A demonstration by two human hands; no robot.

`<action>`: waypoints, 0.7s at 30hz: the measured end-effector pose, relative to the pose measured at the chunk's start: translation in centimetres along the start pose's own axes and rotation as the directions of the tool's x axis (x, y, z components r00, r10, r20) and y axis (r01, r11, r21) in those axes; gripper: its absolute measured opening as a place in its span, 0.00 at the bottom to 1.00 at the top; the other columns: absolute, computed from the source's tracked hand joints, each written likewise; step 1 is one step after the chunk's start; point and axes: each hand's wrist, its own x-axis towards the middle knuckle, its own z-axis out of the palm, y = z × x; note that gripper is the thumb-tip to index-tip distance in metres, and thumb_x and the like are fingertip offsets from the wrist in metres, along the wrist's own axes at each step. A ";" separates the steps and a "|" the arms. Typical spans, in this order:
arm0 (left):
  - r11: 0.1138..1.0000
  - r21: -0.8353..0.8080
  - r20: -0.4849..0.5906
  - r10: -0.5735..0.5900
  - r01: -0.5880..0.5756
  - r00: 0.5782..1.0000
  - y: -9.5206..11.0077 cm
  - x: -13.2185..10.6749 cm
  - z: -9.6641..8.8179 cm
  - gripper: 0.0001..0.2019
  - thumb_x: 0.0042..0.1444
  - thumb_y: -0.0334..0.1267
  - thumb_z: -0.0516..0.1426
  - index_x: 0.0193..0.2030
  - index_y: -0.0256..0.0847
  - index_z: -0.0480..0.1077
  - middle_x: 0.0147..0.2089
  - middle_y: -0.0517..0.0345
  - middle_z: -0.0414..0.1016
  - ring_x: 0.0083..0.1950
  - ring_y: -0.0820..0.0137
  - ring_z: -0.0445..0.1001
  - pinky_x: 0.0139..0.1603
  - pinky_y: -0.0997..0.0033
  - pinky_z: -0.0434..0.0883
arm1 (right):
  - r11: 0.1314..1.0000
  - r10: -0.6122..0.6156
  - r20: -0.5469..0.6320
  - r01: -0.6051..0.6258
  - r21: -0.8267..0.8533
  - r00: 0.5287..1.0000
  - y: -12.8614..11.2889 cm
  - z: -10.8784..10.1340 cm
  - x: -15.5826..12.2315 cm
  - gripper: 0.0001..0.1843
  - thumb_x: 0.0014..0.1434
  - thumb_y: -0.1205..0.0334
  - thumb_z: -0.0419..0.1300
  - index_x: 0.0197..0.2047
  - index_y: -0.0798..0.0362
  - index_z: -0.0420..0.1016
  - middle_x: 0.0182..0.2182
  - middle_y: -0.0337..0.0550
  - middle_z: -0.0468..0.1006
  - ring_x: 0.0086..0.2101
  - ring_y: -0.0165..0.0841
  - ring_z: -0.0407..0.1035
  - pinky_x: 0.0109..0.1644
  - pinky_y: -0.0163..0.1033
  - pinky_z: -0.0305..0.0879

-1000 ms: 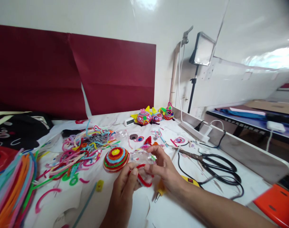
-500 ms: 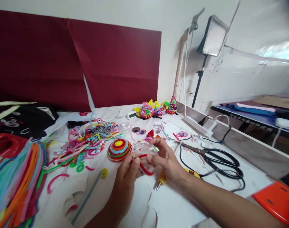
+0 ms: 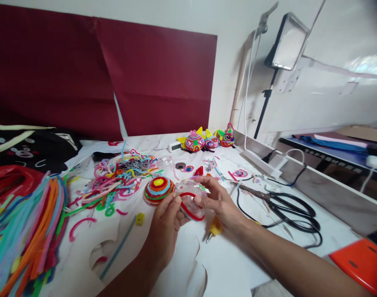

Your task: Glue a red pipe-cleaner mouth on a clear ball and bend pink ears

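Observation:
Both my hands hold a clear plastic half-dome just above the white table. A red pipe cleaner runs round its rim. My left hand pinches the dome's near left edge and the red strand. My right hand grips the dome from the right, fingers curled over its top. Just left of the dome lies a finished dome wrapped in coloured rings.
A yellow glue gun lies under my right wrist, black scissors and a black cable to the right. Cut pipe-cleaner pieces are heaped at the left, long ones at far left. Three finished figures stand at the back.
The view has shifted a little, so things sit lower and further right. My hands hold the dome as before, with the red strand lying slightly further round the rim.

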 end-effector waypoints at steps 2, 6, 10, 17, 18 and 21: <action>1.000 -0.008 -0.010 0.004 -0.004 1.000 0.0 0.0 0.0 0.12 0.47 0.35 0.65 0.35 0.37 0.67 0.33 0.58 0.77 0.34 0.70 0.77 0.42 0.63 0.77 | 1.000 0.003 0.013 -0.003 0.000 1.000 0.0 -0.1 0.0 0.25 0.48 0.54 0.69 0.50 0.45 0.70 0.48 0.41 0.74 0.45 0.40 0.69 0.47 0.45 0.65; 0.999 -0.047 -0.031 -0.002 0.000 1.000 0.1 0.2 -0.2 0.09 0.49 0.34 0.63 0.35 0.37 0.67 0.34 0.56 0.79 0.36 0.68 0.78 0.42 0.61 0.77 | 1.000 0.011 0.024 -0.011 0.022 1.000 -0.1 -0.1 0.1 0.25 0.49 0.56 0.69 0.51 0.44 0.71 0.49 0.41 0.74 0.47 0.41 0.68 0.49 0.46 0.65; 0.995 -0.100 -0.047 -0.024 0.019 0.999 0.3 0.3 -0.2 0.07 0.52 0.31 0.61 0.36 0.37 0.68 0.35 0.56 0.80 0.35 0.69 0.79 0.43 0.62 0.78 | 1.000 0.011 0.023 -0.011 0.017 1.000 -0.2 -0.2 0.1 0.26 0.48 0.57 0.69 0.52 0.43 0.72 0.52 0.41 0.73 0.47 0.41 0.68 0.49 0.45 0.65; 0.991 -0.133 -0.027 -0.031 0.027 0.999 1.0 0.5 0.0 0.04 0.55 0.30 0.58 0.38 0.36 0.69 0.35 0.54 0.81 0.34 0.69 0.80 0.42 0.63 0.78 | 1.000 -0.019 0.025 0.019 0.006 1.000 -0.4 -0.2 0.2 0.26 0.48 0.58 0.69 0.52 0.43 0.74 0.54 0.40 0.72 0.51 0.42 0.67 0.53 0.46 0.63; 0.990 -0.139 -0.037 -0.033 0.028 0.999 1.0 0.6 0.0 0.03 0.56 0.30 0.57 0.38 0.35 0.69 0.35 0.53 0.81 0.34 0.68 0.80 0.41 0.63 0.79 | 1.000 -0.017 0.027 0.017 0.008 0.999 -0.4 -0.3 0.2 0.26 0.48 0.58 0.69 0.52 0.43 0.74 0.55 0.40 0.71 0.51 0.42 0.67 0.53 0.47 0.63; 0.987 -0.162 -0.055 -0.031 0.021 0.998 1.1 0.7 -0.1 0.02 0.56 0.27 0.56 0.36 0.35 0.69 0.36 0.52 0.81 0.34 0.68 0.80 0.41 0.62 0.79 | 1.000 -0.026 0.034 0.025 0.014 0.999 -0.3 -0.3 0.3 0.27 0.48 0.58 0.69 0.52 0.43 0.74 0.55 0.41 0.71 0.51 0.43 0.67 0.54 0.48 0.63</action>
